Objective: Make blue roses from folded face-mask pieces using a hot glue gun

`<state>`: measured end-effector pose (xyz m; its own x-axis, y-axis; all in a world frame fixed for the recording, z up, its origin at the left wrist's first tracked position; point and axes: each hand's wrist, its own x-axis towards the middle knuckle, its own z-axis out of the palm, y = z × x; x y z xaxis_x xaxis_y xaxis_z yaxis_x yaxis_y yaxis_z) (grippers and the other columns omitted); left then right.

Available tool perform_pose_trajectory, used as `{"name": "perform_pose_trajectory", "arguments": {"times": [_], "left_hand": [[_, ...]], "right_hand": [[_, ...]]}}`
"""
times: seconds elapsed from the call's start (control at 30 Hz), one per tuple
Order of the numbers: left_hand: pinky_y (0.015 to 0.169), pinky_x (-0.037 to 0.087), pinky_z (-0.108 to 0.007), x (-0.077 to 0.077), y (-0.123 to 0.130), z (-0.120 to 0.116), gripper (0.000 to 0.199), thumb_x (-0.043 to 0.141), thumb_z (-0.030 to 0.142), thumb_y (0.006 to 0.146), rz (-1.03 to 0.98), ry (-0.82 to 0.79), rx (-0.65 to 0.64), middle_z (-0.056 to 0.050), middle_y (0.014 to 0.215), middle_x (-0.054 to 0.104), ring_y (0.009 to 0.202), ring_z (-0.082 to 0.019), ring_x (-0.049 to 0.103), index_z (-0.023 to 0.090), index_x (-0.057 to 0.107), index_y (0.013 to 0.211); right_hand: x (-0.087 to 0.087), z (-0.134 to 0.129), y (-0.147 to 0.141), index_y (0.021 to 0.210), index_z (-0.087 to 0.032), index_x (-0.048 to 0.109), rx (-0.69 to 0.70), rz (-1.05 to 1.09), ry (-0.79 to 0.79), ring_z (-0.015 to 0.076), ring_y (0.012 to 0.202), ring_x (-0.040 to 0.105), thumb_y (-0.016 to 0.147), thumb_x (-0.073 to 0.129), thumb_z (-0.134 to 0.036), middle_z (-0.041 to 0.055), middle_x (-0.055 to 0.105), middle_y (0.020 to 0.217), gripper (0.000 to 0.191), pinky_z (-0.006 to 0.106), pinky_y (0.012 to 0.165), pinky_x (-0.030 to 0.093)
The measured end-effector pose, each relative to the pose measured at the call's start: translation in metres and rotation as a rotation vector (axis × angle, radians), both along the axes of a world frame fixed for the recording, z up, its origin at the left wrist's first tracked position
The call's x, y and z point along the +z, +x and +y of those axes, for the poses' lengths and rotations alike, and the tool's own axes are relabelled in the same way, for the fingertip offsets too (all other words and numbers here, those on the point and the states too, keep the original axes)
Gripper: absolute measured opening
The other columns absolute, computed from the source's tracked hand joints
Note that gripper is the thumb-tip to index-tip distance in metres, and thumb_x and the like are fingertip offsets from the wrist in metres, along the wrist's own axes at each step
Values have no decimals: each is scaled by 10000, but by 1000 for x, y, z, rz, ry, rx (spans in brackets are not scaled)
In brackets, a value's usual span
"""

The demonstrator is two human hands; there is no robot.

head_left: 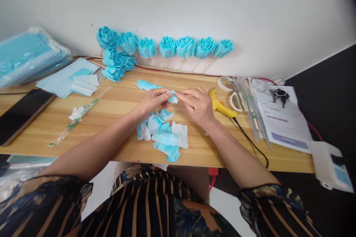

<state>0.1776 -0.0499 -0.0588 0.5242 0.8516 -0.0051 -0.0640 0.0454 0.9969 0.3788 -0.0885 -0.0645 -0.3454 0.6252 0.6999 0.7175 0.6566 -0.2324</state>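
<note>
My left hand point(154, 100) pinches a small blue-and-white piece of thin fabric point(173, 99) between thumb and fingers above the middle of the table. From the other side my right hand point(199, 105) meets it, its thumb and fingertips closed at the piece's right edge. Loose blue and white fabric pieces point(166, 137) lie in a pile below both hands. Behind the left hand is a gathered blue strip point(147, 84). A yellow hot glue gun point(224, 110) rests just right of my right hand.
Several blue fabric flowers point(167, 47) on sticks lean along the wall. At left are a bag of blue sheets point(30, 55), cut sheets point(65, 79) and a phone point(23, 114). Tape rolls point(236, 101), papers point(280, 118), keys point(280, 95) and a white power strip point(330, 164) are at right.
</note>
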Motion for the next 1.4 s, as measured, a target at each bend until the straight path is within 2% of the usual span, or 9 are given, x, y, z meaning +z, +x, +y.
{"name": "perform_pose_trajectory", "arguments": {"times": [0.23,0.47,0.6,0.7,0.8,0.9,1.03,1.2,1.4], "left_hand": [[561,440,-236,0,1,0,432,644,556,814,-9,-7,19,-16,597,581,554,-102,520,148,622,676],[535,413,-221,3,1,0,338,689,462,768,52,7,65,-4,582,584,539,-92,511,144,639,667],[550,417,-218,6,1,-1,330,659,450,779,76,38,76,2,586,586,539,-87,511,141,631,668],[553,415,-216,6,1,-2,331,657,458,780,93,65,62,6,588,585,545,-88,517,140,639,687],[544,405,-212,5,1,-2,339,642,470,799,116,119,43,10,588,578,548,-90,516,143,652,714],[523,380,-208,4,1,-3,350,611,468,827,155,202,28,9,583,564,550,-92,508,145,641,696],[503,356,-202,5,2,-6,377,576,457,855,199,293,12,15,577,536,536,-82,472,154,576,631],[512,367,-208,6,2,-7,386,566,481,856,235,304,-24,14,583,529,552,-94,487,157,570,646],[612,433,-238,14,-1,-7,496,496,579,887,200,298,-77,-20,650,587,639,-122,541,147,598,665]], "right_hand": [[4,-1,-1,1076,-343,762,-9,-17,-35,197,906,621,962,471,-141,38,741,995,372,385,813,502],[3,-3,-4,1032,-293,753,-7,81,-70,200,923,648,924,477,-113,38,747,996,347,390,836,505],[4,-5,-7,1075,-254,691,-57,389,-296,193,964,673,942,498,-213,41,748,1012,238,379,896,516],[3,-5,-7,1161,-255,639,-6,589,-535,183,970,684,932,553,-320,30,745,1024,253,353,900,529],[1,-3,-6,1196,-268,633,86,667,-714,183,968,680,904,601,-379,19,734,1004,313,346,902,529],[2,-3,-6,1209,-269,638,149,724,-804,173,937,663,885,626,-395,10,708,971,348,334,889,521],[5,-4,-7,1211,-259,638,191,755,-857,152,864,625,845,665,-377,-1,665,917,385,304,825,509],[6,-4,-8,1230,-259,624,215,718,-882,135,796,586,812,689,-332,-19,616,855,429,277,750,485],[10,-6,-9,1202,-242,626,208,805,-872,130,783,573,818,651,-288,-23,589,831,388,285,760,462]]}}
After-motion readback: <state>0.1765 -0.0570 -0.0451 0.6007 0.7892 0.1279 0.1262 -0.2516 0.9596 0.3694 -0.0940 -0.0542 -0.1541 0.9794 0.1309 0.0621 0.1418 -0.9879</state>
